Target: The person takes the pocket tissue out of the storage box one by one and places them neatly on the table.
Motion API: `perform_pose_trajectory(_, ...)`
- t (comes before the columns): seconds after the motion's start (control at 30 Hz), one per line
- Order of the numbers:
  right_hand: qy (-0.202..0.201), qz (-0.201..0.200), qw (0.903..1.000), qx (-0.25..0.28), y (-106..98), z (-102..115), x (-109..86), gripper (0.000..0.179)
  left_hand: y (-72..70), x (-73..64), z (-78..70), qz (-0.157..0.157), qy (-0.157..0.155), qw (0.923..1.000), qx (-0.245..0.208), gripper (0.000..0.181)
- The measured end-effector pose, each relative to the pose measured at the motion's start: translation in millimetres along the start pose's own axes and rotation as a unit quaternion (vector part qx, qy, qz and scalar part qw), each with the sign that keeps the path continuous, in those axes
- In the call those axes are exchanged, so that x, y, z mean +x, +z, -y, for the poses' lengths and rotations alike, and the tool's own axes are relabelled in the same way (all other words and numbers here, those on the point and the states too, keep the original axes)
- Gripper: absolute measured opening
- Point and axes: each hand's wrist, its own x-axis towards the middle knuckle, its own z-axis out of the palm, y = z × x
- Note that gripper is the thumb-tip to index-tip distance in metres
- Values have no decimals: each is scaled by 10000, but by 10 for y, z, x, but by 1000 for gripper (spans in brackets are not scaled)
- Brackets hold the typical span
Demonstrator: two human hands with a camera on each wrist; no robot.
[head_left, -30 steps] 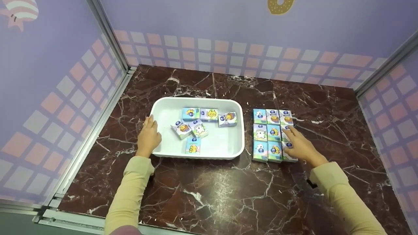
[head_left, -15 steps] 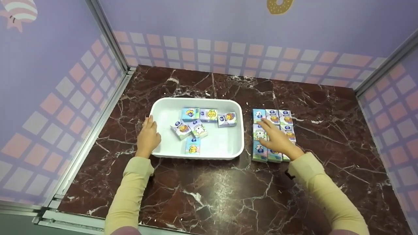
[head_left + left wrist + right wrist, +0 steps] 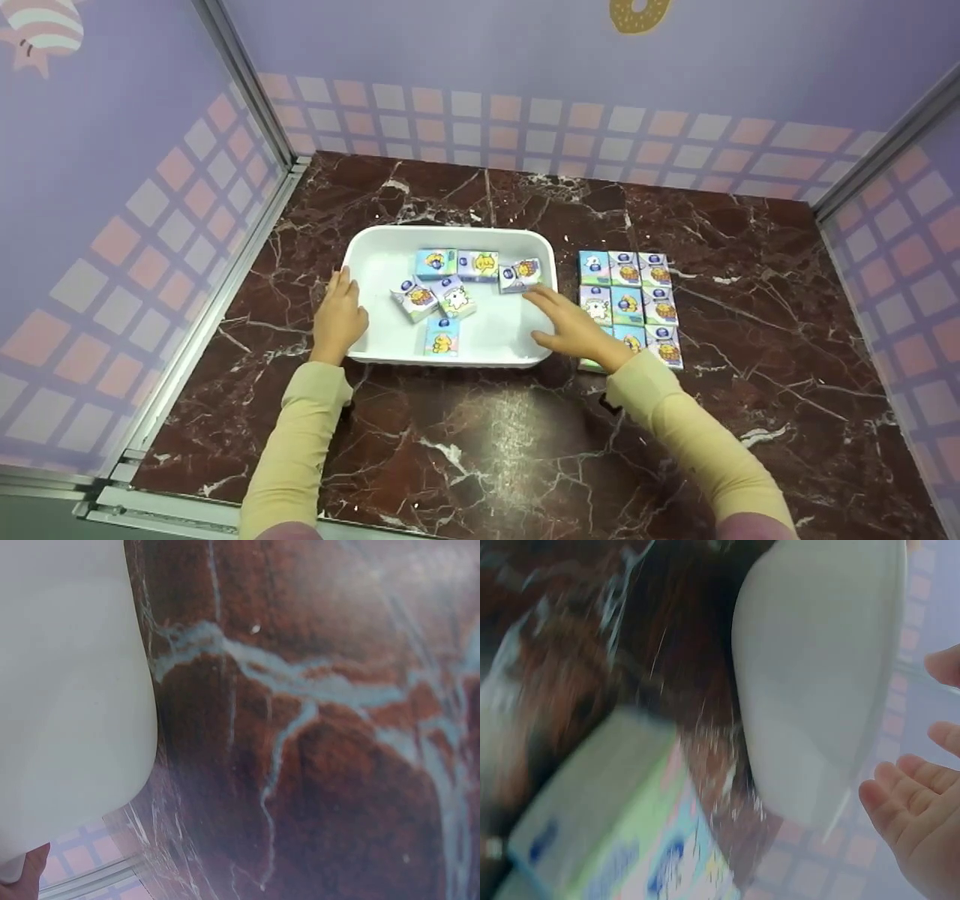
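A white plastic basin [image 3: 517, 330] stands on the dark marble table, with several small printed tissue packs [image 3: 442, 337] lying loose inside. My left hand [image 3: 339, 319] holds its left rim, thumb on the inner side and fingers along the outside. In the left wrist view, part of a finger [image 3: 28, 874] shows beside the basin wall [image 3: 75, 690]. My right hand [image 3: 574, 326] hovers around the right rim with spread fingers and holds nothing. Right of the basin, a block of tissue packs [image 3: 628, 304] lies in neat rows, partly covered by my right hand.
Purple walls [image 3: 525, 45] with a pink and white checked print close in the table at the back and sides. A metal rail [image 3: 217, 300] runs along the left edge. The marble tabletop [image 3: 480, 450] extends in front of the basin.
My right hand has swept left from the far column of the tissue pack block, across the block, to the basin's right rim. My left hand and the packs have stayed in place.
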Motion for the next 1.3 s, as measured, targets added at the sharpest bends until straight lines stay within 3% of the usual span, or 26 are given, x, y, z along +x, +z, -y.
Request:
perform_pose_trajectory(0.2,-134,116,9998,-11,188,61,54,61,4,-1,-12,-32,14,10000,-1,46)
perform_pose_trajectory(0.5,-567,2,9959,-705,356,46,45,49,13,-5,1,-20,6,10000,29,47)
perform_pose_trajectory(0.8,-817,-29,9882,-1293,398,73,29,20,12,-29,7,-54,-43,9999,-92,46)
perform_pose_trajectory(0.83,-851,-76,9867,-1380,405,73,29,19,68,-21,51,-134,31,9999,-60,47)
perform_pose_trajectory(1.03,-887,-364,9777,-1870,442,66,20,41,73,-26,37,-157,218,9992,286,48)
perform_pose_trajectory(1.07,-884,-395,9766,-1922,447,64,19,44,16,-36,-9,-82,183,9993,329,48)
perform_pose_trajectory(1.3,-831,-469,9758,-1967,457,57,26,47,12,-5,0,104,139,9979,628,48)
